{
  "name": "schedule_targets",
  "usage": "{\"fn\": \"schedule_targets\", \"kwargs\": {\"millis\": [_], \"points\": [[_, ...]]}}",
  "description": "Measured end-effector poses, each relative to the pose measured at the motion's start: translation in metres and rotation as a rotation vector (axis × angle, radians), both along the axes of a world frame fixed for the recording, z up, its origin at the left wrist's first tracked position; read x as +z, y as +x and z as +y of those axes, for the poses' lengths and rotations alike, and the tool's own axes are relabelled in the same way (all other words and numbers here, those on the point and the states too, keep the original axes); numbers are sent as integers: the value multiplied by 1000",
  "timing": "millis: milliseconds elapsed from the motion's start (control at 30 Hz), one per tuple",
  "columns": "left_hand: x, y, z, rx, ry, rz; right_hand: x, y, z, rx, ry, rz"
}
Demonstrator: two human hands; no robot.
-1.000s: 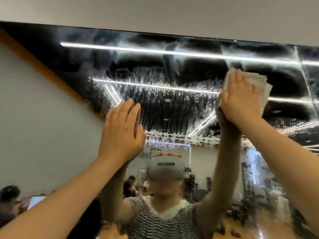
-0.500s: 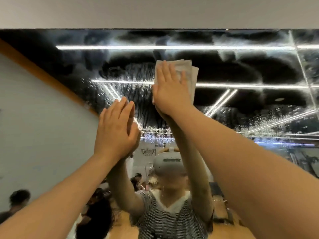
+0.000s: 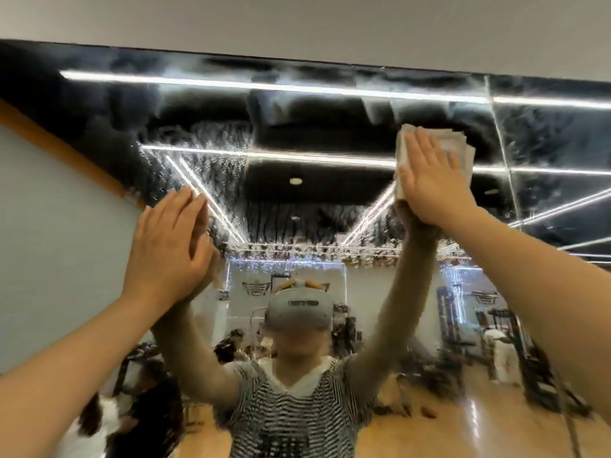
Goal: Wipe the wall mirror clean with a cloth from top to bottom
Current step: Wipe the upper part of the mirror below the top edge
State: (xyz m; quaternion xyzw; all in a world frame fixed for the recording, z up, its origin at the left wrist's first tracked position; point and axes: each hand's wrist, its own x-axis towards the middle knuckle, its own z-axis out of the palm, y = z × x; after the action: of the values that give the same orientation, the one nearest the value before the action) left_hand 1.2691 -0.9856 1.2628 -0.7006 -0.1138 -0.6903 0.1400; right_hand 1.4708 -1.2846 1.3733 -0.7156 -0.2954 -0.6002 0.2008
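The wall mirror [image 3: 317, 193] fills most of the view, its upper part streaked with droplets and smears. My right hand [image 3: 433, 180] is raised high at the upper right, fingers straight, pressing a folded white cloth [image 3: 461, 145] flat against the glass. Only the cloth's top and right edges show past my fingers. My left hand [image 3: 168, 249] rests flat on the mirror lower down at the left, fingers straight and holding nothing.
The mirror's top edge meets a plain grey wall [image 3: 297, 24] above. A vertical seam [image 3: 499, 137] divides the mirror at the right. The glass reflects a person in a striped shirt with a headset, ceiling lights and a busy room behind.
My right hand has swept the cloth from the mirror's middle back to the right. The left hand has stayed flat on the glass.
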Motion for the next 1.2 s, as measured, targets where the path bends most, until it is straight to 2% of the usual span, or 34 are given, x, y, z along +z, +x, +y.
{"fn": "schedule_targets", "kwargs": {"millis": [200,367,567,833,1200], "points": [[-1,0,-2,3,-1,1,-12,28,-50,0,64,88],[-1,0,-1,3,-2,-9,-16,31,-54,3,146,44],[0,1,0,12,-1,-10,-15,18,-25,-51,295,83],[0,3,1,22,-12,6,-3,-33,46,-58,215,9],[-1,2,2,2,0,0,2,-97,129,55,127,0]]}}
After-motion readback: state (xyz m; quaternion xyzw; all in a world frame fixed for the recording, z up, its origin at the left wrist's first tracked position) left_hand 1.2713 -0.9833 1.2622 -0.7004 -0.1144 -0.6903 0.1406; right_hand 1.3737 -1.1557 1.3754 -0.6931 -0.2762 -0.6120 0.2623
